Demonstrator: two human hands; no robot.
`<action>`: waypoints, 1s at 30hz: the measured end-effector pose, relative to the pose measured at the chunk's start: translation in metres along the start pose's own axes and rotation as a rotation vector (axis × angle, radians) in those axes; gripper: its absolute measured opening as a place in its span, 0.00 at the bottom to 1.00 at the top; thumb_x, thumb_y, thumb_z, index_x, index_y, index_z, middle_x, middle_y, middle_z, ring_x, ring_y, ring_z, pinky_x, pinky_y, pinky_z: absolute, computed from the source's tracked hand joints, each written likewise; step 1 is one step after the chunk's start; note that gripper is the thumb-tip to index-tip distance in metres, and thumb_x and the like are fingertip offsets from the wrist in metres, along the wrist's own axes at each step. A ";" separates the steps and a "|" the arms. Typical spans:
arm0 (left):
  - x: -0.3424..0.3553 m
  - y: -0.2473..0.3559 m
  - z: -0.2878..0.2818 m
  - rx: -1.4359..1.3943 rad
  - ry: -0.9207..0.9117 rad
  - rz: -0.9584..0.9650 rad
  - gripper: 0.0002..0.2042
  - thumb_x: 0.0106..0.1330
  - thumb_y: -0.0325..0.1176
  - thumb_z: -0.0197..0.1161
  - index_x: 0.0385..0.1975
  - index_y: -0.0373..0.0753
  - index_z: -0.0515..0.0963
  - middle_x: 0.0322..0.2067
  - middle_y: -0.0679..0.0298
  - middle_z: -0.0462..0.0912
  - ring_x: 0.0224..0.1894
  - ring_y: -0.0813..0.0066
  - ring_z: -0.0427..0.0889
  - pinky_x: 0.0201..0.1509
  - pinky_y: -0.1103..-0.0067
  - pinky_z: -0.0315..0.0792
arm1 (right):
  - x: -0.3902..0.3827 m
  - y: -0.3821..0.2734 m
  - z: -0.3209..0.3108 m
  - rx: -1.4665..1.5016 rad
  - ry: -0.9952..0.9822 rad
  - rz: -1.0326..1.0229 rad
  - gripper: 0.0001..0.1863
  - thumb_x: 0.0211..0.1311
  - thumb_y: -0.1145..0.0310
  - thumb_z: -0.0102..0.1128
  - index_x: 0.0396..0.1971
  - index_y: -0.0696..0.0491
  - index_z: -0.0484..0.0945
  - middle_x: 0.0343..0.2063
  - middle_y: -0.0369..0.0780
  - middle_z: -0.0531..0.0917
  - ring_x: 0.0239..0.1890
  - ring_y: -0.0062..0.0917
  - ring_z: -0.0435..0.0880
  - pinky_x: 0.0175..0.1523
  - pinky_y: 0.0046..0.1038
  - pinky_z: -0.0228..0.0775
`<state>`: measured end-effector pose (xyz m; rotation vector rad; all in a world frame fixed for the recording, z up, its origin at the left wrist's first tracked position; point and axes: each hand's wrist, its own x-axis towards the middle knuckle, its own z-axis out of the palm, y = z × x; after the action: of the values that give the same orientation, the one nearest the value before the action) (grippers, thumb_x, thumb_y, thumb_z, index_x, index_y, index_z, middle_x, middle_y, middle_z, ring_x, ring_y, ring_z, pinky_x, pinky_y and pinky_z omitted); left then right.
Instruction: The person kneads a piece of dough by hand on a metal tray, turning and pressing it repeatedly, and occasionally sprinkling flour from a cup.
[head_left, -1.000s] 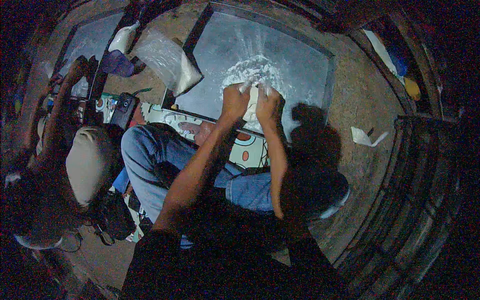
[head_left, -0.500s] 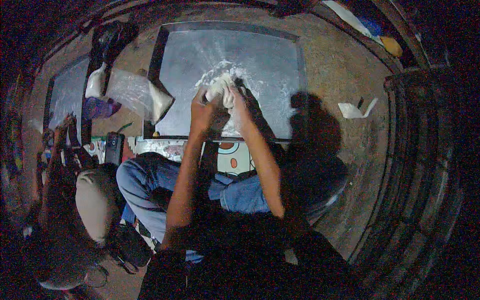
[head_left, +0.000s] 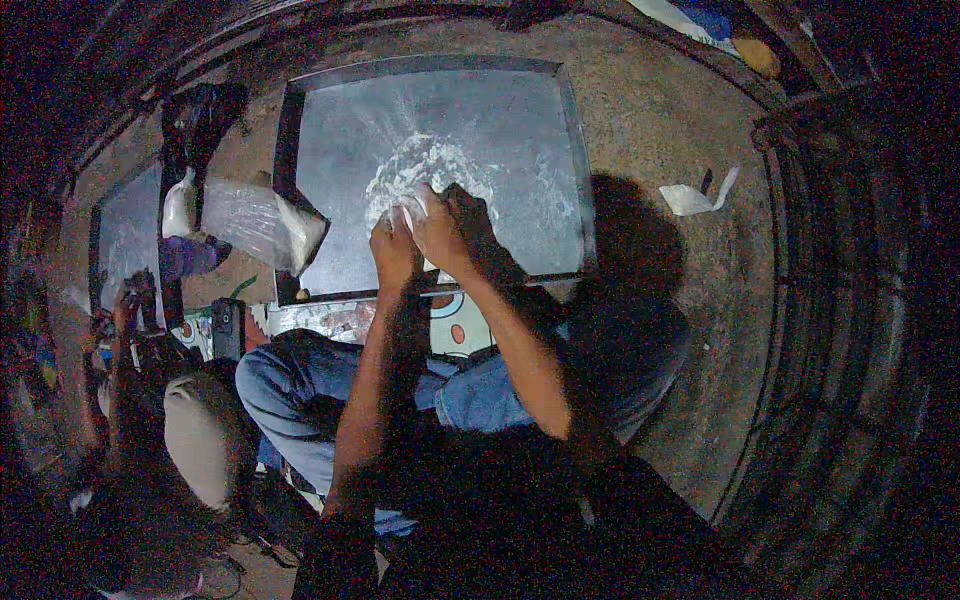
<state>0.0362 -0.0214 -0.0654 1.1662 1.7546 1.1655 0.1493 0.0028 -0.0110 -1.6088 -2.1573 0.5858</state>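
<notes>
A lump of white dough [head_left: 409,213] is mostly hidden under my two hands, low in the middle of a shallow dark-rimmed metal tray [head_left: 345,130]. My left hand [head_left: 394,252] curls its fingers around the dough's left side. Against it, my right hand [head_left: 442,230] presses on the dough with bent fingers. White flour [head_left: 430,158] lies scattered in a rough arc on the tray just beyond my knuckles, with thinner smears to the right.
Left of the tray lies a clear plastic bag [head_left: 255,222] with white contents. A phone [head_left: 227,328] is by my left knee. Another person's hand [head_left: 130,298] is at a second tray [head_left: 120,225] at far left. A torn white packet [head_left: 690,198] lies on the floor to the right.
Both hands have drawn nearer to me with the dough, closing over it so that less of it shows. More of the flour beyond them is uncovered. The whole view has shifted slightly.
</notes>
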 end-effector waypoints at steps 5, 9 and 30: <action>-0.002 0.029 -0.006 0.146 0.053 0.093 0.14 0.68 0.33 0.48 0.41 0.26 0.71 0.25 0.47 0.79 0.28 0.62 0.78 0.35 0.68 0.70 | 0.006 -0.006 -0.011 0.020 -0.032 0.121 0.14 0.54 0.58 0.56 0.34 0.53 0.77 0.25 0.48 0.80 0.29 0.42 0.80 0.35 0.39 0.72; 0.000 0.023 -0.012 0.063 -0.017 0.174 0.15 0.66 0.32 0.51 0.48 0.28 0.66 0.33 0.46 0.78 0.35 0.53 0.78 0.40 0.69 0.70 | 0.000 -0.001 0.002 0.051 0.334 0.098 0.19 0.53 0.56 0.59 0.37 0.56 0.73 0.26 0.48 0.80 0.29 0.44 0.79 0.34 0.41 0.70; -0.016 -0.047 -0.007 1.046 -0.349 0.475 0.20 0.53 0.39 0.60 0.42 0.31 0.76 0.49 0.47 0.74 0.51 0.50 0.74 0.56 0.65 0.66 | -0.035 0.007 0.025 -0.119 -0.162 -0.180 0.13 0.56 0.71 0.46 0.35 0.59 0.78 0.36 0.50 0.81 0.42 0.42 0.80 0.47 0.40 0.72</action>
<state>0.0213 -0.0475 -0.1057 2.3146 1.8609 0.1310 0.1507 -0.0316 -0.0381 -1.4478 -2.4667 0.5575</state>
